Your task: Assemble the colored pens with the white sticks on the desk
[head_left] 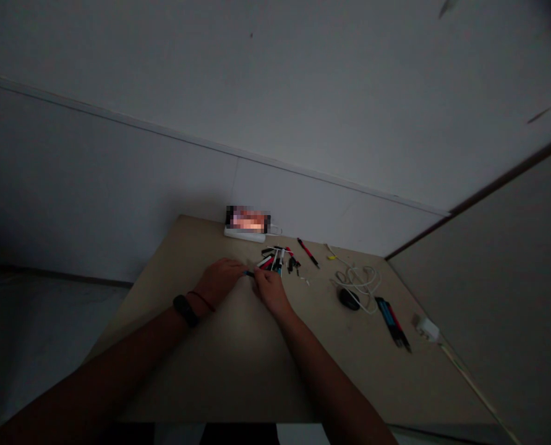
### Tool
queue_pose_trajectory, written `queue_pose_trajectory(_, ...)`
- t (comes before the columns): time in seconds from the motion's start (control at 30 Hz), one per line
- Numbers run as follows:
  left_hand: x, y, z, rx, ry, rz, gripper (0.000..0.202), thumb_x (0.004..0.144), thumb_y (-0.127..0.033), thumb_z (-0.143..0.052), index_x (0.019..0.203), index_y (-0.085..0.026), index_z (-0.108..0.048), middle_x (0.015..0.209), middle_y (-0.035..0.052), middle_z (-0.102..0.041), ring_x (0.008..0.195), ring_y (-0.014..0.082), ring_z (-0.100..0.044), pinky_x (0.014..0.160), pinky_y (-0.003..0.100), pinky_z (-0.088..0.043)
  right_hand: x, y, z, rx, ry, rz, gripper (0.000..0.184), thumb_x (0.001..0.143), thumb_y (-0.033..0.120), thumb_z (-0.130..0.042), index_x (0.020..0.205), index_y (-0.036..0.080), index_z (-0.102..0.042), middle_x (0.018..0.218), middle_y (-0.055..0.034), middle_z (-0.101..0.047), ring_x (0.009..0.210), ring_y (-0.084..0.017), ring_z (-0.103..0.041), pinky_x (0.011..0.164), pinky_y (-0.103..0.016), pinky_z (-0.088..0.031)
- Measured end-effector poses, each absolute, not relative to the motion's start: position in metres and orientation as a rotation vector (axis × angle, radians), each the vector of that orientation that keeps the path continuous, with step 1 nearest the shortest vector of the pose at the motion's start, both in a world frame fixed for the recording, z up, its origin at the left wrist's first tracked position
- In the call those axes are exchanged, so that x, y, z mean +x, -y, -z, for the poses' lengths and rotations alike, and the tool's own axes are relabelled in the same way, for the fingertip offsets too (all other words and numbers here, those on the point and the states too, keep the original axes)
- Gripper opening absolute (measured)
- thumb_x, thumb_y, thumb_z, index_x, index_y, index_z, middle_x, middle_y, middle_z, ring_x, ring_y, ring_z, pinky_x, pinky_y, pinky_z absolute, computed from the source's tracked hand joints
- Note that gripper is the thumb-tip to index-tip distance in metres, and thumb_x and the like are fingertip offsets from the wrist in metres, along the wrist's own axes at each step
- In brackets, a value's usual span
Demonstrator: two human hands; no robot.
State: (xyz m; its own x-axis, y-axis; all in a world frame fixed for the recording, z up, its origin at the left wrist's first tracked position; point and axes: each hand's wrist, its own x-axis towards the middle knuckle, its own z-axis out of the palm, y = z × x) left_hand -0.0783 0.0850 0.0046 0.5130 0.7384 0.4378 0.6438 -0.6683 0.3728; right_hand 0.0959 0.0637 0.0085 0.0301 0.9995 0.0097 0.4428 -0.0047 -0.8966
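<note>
Near the back of the table, my left hand (224,275) and my right hand (270,289) meet, fingers closed. Between their fingertips is a short dark pen part with a bit of blue (250,274), its ends covered by the fingers. Just beyond my right hand lies a loose pile of pen parts (275,256) in red, black, white and blue. A red and black pen (308,252) rests to the right of the pile. The dim light hides finer detail.
A lit, blurred-out screen (248,220) leans above a white block (244,235) by the wall. Rightward are a coiled white cable (370,281), a black mouse (349,299), several blue and red pens (389,318) and a white plug (427,329). Walls border the table (238,377) behind and right.
</note>
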Motion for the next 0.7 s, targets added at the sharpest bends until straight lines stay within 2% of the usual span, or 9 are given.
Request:
queue_pose_trajectory(0.1, -0.079, -0.086, -0.006, 2.579, -1.194, -0.859, 0.021, 0.095, -0.016, -0.056, 0.101, -0.022, -0.075, 0.104, 0.0054, -0.077, 0.096, 0.0196, -0.069, 0.089, 0.032, -0.054, 0.099, -0.062, -0.014, -1.544, 1.482, -0.975, 0.061, 0.088, 0.069, -0.043, 0.051, 0.022, -0.047, 0.042, 0.003, -0.045, 0.041, -0.012, -0.042, 0.047, -0.026, -0.033)
queue_pose_trajectory(0.27, -0.086, -0.091, -0.006, 2.48, -1.271, -0.946, 0.025, 0.098, -0.024, -0.053, 0.106, -0.022, -0.076, 0.104, 0.0064, -0.077, 0.098, 0.0211, -0.068, 0.093, 0.036, -0.053, 0.103, -0.06, -0.023, -1.546, 1.504, -0.824, 0.057, 0.085, 0.069, -0.054, 0.056, 0.02, -0.053, 0.046, 0.0028, -0.049, 0.047, -0.013, -0.048, 0.052, -0.025, -0.037)
queue_pose_trajectory(0.4, -0.091, -0.096, -0.003, 2.415, -1.298, -0.949, 0.026, 0.098, -0.026, -0.052, 0.108, -0.021, -0.076, 0.103, 0.0064, -0.077, 0.098, 0.0209, -0.069, 0.092, 0.035, -0.054, 0.108, -0.059, -0.029, -1.492, 1.481, -0.835, 0.057, 0.09, 0.069, -0.045, 0.066, 0.019, -0.059, 0.051, 0.0011, -0.052, 0.049, -0.015, -0.049, 0.05, -0.027, -0.036)
queue_pose_trajectory(0.5, -0.092, -0.097, -0.001, 2.389, -1.303, -0.96, 0.027, 0.098, -0.026, -0.052, 0.11, -0.021, -0.076, 0.107, 0.0062, -0.077, 0.098, 0.0204, -0.069, 0.092, 0.035, -0.054, 0.126, -0.064, -0.04, -1.521, 1.467, -0.64, 0.058, 0.094, 0.065, -0.038, 0.067, 0.019, -0.059, 0.054, -0.0003, -0.054, 0.052, -0.016, -0.05, 0.053, -0.028, -0.036)
queue_pose_trajectory(0.63, -0.091, -0.099, 0.0, 2.364, -1.315, -0.985, 0.027, 0.098, -0.027, -0.053, 0.111, -0.021, -0.075, 0.108, 0.0066, -0.076, 0.1, 0.0215, -0.068, 0.093, 0.037, -0.053, 0.167, -0.076, -0.051, -1.627, 1.338, -0.369, 0.05, 0.088, 0.061, -0.048, 0.063, 0.02, -0.056, 0.054, -0.0004, -0.056, 0.052, -0.016, -0.052, 0.056, -0.028, -0.039)
queue_pose_trajectory(0.7, -0.091, -0.1, 0.001, 2.366, -1.323, -1.011, 0.026, 0.098, -0.028, -0.053, 0.11, -0.021, -0.076, 0.105, 0.0068, -0.076, 0.1, 0.0221, -0.068, 0.093, 0.038, -0.053, 0.183, -0.081, -0.048, -1.683, 1.33, -0.311, 0.046, 0.087, 0.058, -0.05, 0.067, 0.018, -0.061, 0.059, -0.0027, -0.061, 0.054, -0.016, -0.053, 0.056, -0.028, -0.039)
